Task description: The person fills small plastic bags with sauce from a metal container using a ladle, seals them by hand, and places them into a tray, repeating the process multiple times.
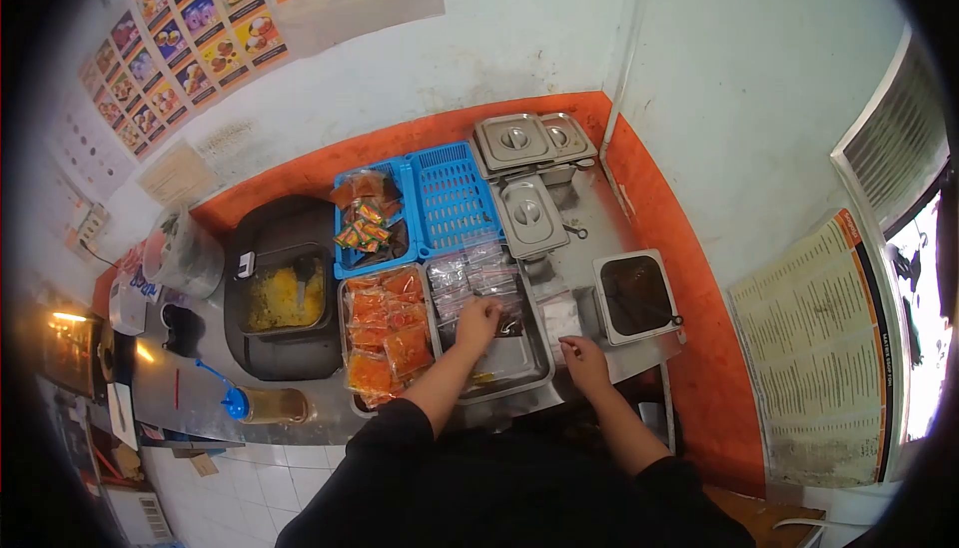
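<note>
My left hand (478,322) is over a metal tray (539,366), its fingers curled together beside clear plastic packets (478,273) in the tray's back half. Whatever the fingers hold is too small to make out. A packet with dark contents (510,325) lies just right of that hand. To the right of the tray, my right hand (584,360) has its fingertips pinched at the lower edge of some clear plastic bags (561,316). I cannot see clearly what is between them. Left of my left forearm, a second tray is piled with packets of orange filling (388,323).
Blue baskets (455,193) stand behind the trays, one with sachets (366,230). Lidded steel pans (531,213) and an open pan of dark sauce (636,293) are at right. Leftward are a black-rimmed container of yellow food (287,298) and a blue-capped bottle (265,405).
</note>
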The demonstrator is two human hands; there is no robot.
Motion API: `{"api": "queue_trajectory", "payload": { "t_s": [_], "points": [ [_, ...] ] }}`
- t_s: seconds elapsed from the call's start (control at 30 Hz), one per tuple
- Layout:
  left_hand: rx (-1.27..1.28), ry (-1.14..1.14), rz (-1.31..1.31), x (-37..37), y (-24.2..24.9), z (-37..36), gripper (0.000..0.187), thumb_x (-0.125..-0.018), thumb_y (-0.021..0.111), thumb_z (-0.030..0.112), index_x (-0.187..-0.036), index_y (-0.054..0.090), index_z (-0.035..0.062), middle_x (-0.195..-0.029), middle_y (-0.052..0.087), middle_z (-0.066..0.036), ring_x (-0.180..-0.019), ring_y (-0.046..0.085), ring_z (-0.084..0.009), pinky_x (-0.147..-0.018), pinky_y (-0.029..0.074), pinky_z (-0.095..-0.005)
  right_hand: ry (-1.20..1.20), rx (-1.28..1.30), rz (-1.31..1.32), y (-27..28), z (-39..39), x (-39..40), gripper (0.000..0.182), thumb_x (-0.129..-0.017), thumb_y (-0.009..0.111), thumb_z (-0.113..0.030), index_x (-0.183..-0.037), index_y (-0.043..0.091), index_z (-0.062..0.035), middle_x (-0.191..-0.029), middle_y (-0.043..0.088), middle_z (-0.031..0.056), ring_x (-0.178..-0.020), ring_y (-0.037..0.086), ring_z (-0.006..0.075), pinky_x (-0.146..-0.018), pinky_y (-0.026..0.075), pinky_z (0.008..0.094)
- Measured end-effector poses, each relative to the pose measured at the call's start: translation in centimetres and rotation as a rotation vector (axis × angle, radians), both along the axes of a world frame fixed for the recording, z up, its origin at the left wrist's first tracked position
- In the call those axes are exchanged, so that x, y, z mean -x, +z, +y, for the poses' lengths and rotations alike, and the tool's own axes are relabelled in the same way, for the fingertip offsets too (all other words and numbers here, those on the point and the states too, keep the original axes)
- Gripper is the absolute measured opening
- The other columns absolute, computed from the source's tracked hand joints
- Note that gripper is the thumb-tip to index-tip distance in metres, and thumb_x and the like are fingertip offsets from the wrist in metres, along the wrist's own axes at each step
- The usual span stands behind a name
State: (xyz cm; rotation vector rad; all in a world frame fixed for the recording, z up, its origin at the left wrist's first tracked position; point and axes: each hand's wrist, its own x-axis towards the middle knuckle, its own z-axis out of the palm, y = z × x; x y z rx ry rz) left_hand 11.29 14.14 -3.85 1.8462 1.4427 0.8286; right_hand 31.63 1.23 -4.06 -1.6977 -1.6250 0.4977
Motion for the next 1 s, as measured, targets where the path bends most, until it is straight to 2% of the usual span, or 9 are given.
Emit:
{"api": "queue_trajectory", "payload": {
  "t_s": [0.17,0.23,0.37,0.53,0.6,0.67,0.73,0.8,1.0],
  "points": [
    [-0.06,-0.018,0.26,0.0,1.6,1.4,0.016,-0.078,0.055,0.02,-0.089,0.063,0.0106,-0.089,0.054,-0.014,-0.078,0.056,-0.0327,-0.068,0.046,-0.0424,-0.132,0.065,-0.224,1.2,2.7,0.1,0.015,-0.075,0.059,-0.012,-0.088,0.062,-0.0067,-0.084,0.057,0.0106,-0.074,0.056,0.0263,-0.065,0.046,0.0323],
    [-0.065,0.002,0.581,-0.2,1.4,2.0,0.017,-0.078,0.055,0.022,-0.09,0.062,0.0115,-0.095,0.051,-0.014,-0.08,0.057,-0.0321,-0.07,0.046,-0.0424,-0.164,0.011,-0.184,1.7,3.2,0.6,0.013,-0.074,0.06,-0.013,-0.085,0.061,-0.0063,-0.081,0.056,0.0098,-0.075,0.056,0.028,-0.065,0.046,0.0351],
    [-0.091,0.047,0.635,-0.6,2.6,1.5,0.016,-0.077,0.056,0.022,-0.087,0.061,0.0108,-0.095,0.051,-0.014,-0.078,0.057,-0.0317,-0.069,0.047,-0.0425,-0.193,0.017,-0.202,0.4,4.0,0.3,0.012,-0.073,0.061,-0.013,-0.083,0.061,-0.0067,-0.079,0.056,0.0091,-0.074,0.056,0.0293,-0.065,0.045,0.0372],
    [-0.202,0.128,0.191,0.0,4.4,-1.5,0.018,-0.079,0.057,0.023,-0.09,0.058,0.0095,-0.087,0.054,-0.012,-0.073,0.057,-0.0283,-0.061,0.046,-0.0382,-0.219,-0.23,-0.246,4.6,3.0,1.8,0.01,-0.074,0.06,-0.01,-0.082,0.059,-0.0042,-0.076,0.056,0.0101,-0.071,0.056,0.0283,-0.061,0.044,0.034],
    [0.012,-0.199,-0.058,0.4,2.0,-3.4,0.022,-0.082,0.056,0.027,-0.095,0.057,0.01,-0.078,0.057,-0.008,-0.064,0.055,-0.0203,-0.056,0.044,-0.0313,-0.19,-0.27,-0.156,7.7,1.9,2.5,0.009,-0.075,0.06,-0.009,-0.082,0.059,-0.0034,-0.073,0.055,0.008,-0.066,0.055,0.0234,-0.058,0.043,0.0303],
    [0.362,-0.417,-0.19,-0.5,6.4,-7.3,0.025,-0.085,0.053,0.03,-0.095,0.057,0.0076,-0.071,0.057,-0.002,-0.056,0.049,-0.0106,-0.051,0.04,-0.0241,-0.161,-0.296,-0.065,9.8,0.5,3.3,0.008,-0.076,0.06,-0.009,-0.082,0.059,-0.0027,-0.07,0.054,0.006,-0.062,0.053,0.0184,-0.055,0.041,0.0266],
    [0.49,-0.414,-0.342,-1.1,9.1,-9.6,0.024,-0.086,0.052,0.029,-0.094,0.057,0.0062,-0.072,0.057,0.0,-0.054,0.046,-0.0077,-0.049,0.038,-0.0221,-0.175,0.06,0.534,10.6,-0.6,3.8,0.009,-0.078,0.061,-0.01,-0.084,0.059,-0.003,-0.068,0.051,-0.0003,-0.056,0.045,0.0073,-0.05,0.036,0.0204],
    [0.692,-0.337,-0.551,-1.8,10.6,-10.7,0.023,-0.089,0.049,0.025,-0.09,0.058,0.0041,-0.07,0.055,0.002,-0.051,0.041,-0.0025,-0.046,0.033,-0.0171,-0.148,0.023,0.507,9.6,-0.8,3.7,0.012,-0.078,0.061,-0.012,-0.086,0.059,-0.0028,-0.068,0.05,-0.002,-0.055,0.042,0.0045,-0.049,0.035,0.019],
    [0.306,-0.322,-0.327,-1.2,8.4,-9.1,0.019,-0.088,0.051,0.022,-0.079,0.054,0.0061,-0.062,0.048,0.005,-0.052,0.038,-0.0016,-0.045,0.03,-0.0169,0.033,-0.056,0.314,9.7,-0.5,2.9,0.02,-0.078,0.063,-0.014,-0.092,0.057,-0.0017,-0.071,0.053,-0.0013,-0.056,0.043,0.0033,-0.05,0.036,0.0186]
  ]
}}
